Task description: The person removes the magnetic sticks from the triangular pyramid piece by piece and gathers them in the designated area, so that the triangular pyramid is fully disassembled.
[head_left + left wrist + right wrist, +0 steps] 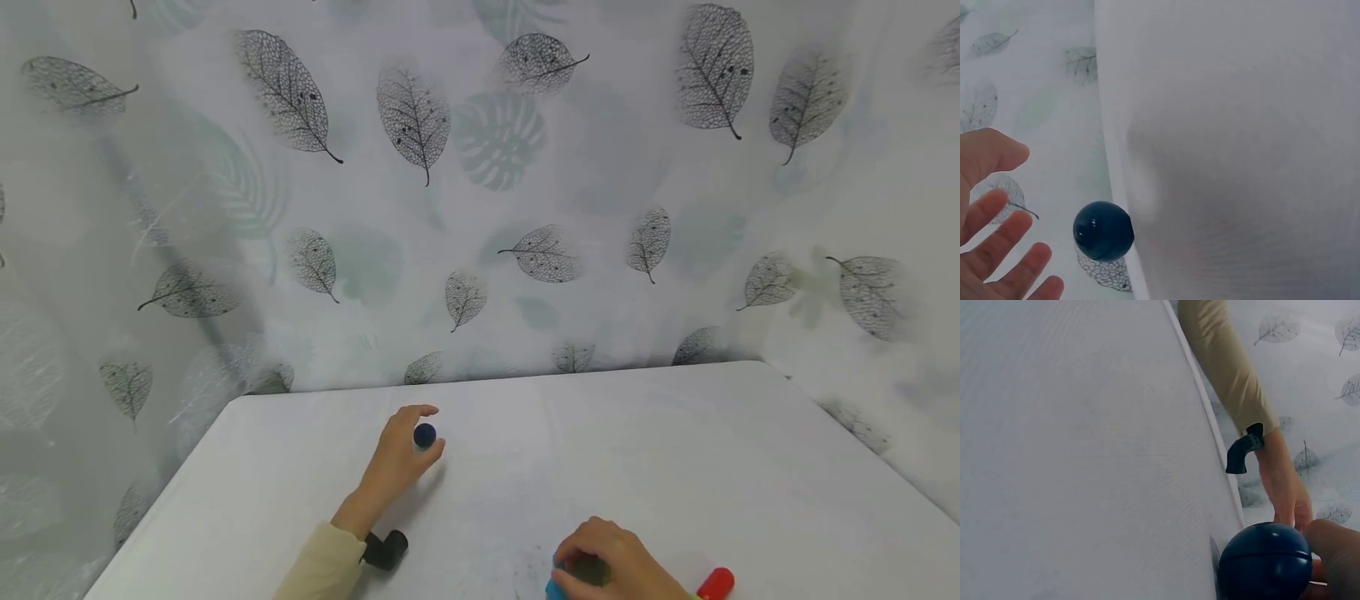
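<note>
In the head view a small dark blue ball (424, 435) shows between the spread thumb and forefinger of my left hand (397, 458). The left wrist view shows that ball (1104, 231) apart from the left hand's fingers (1007, 244), beyond their tips. Lower and to the right, my right hand (611, 558) curls with its fingertips at a blue ball (555, 590), mostly hidden from above. From the right wrist that ball (1266, 562) looks large, dark and glossy, with a seam line; the thumb (1335, 547) lies against its side and other fingers show behind it.
A white table (510, 467) lies under both hands, with a leaf-printed curtain (465, 208) behind it and along the sides. Black gear (386, 550) sits at the left wrist and a red piece (716, 583) at the right wrist.
</note>
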The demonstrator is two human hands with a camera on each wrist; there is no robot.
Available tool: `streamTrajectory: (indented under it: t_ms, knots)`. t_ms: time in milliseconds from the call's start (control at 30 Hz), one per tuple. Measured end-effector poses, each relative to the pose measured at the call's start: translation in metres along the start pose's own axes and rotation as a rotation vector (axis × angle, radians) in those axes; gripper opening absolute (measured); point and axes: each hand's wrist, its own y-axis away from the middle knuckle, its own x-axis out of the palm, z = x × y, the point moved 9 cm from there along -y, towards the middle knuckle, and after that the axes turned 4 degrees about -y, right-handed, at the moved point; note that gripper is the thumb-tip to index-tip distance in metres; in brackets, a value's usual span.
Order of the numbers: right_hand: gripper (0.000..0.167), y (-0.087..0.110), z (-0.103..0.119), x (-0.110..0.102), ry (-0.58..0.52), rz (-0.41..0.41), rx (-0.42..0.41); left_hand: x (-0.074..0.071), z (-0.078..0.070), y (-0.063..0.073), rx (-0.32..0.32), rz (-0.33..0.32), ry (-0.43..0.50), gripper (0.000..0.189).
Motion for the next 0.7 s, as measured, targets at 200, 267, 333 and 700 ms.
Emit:
streamTrajectory:
  t_ms: [200,267,333,700]
  knots:
    - [0.022,0.003,0.000,-0.011,0.060,-0.042,-0.015,-0.001,-0.029,0.011,0.116,-0.003,-0.042,0.040]
    - [0.024,0.005,-0.001,-0.016,0.109,-0.058,-0.011,-0.002,-0.037,0.014,0.142,0.007,-0.039,0.039]
    - [0.027,0.007,-0.004,-0.022,0.164,-0.068,0.014,-0.002,-0.046,0.017,0.177,0.013,-0.033,0.039]
    - [0.025,0.023,-0.054,-0.024,-0.031,0.129,0.581,0.008,-0.081,0.035,0.312,0.067,-0.014,0.035]
